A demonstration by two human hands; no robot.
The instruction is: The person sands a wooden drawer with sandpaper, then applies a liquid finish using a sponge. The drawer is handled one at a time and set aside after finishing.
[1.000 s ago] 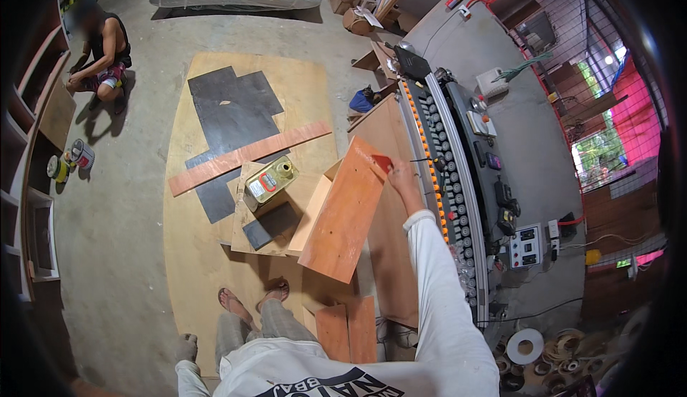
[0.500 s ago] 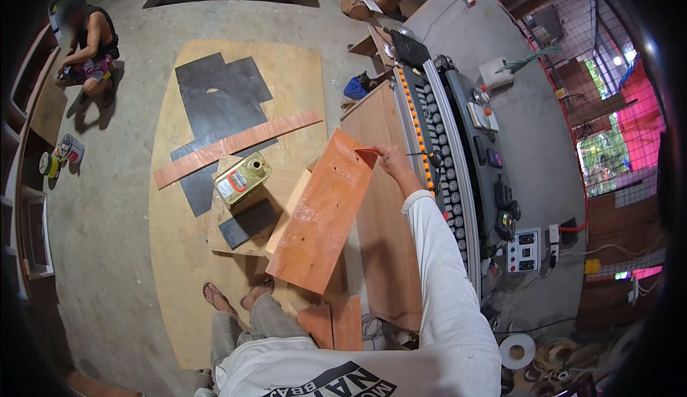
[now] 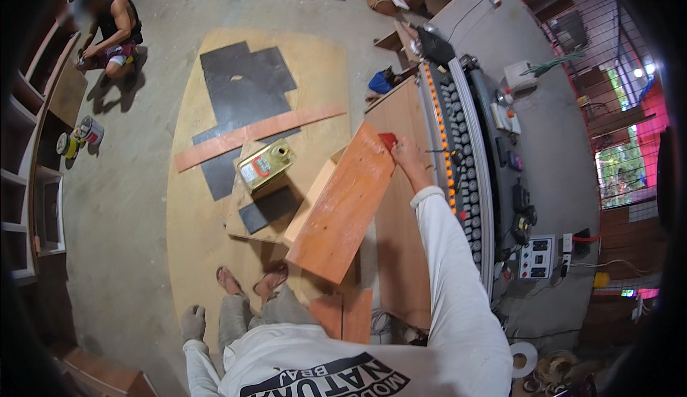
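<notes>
A long orange-brown board (image 3: pixel 343 207) lies slanted in front of me, raised on a pale wooden piece (image 3: pixel 313 200), with whitish smears on its face. At its far right corner my right hand (image 3: pixel 408 155) is closed around a red spreader (image 3: pixel 388 140), which touches the board there. My left hand (image 3: pixel 193 323), greyish and perhaps gloved, hangs low beside my leg; its fingers are curled with nothing visible in them. Left of the board stands an open-topped yellowish metal can (image 3: pixel 263 166). A dark rectangular piece (image 3: pixel 270 209) lies just below the can.
A plywood sheet (image 3: pixel 189 239) covers the floor, bearing dark sheets (image 3: pixel 247 85) and a reddish strip (image 3: pixel 261 136). To the right runs a roller machine (image 3: pixel 458 139) beside a brown panel (image 3: pixel 401 254). A person (image 3: pixel 114 35) crouches far left near paint cans (image 3: pixel 89 131).
The view has shifted, so the scene sits further right and slightly higher. My left hand has come into view at lower left. My right hand remains at the board's far corner with the spreader.
</notes>
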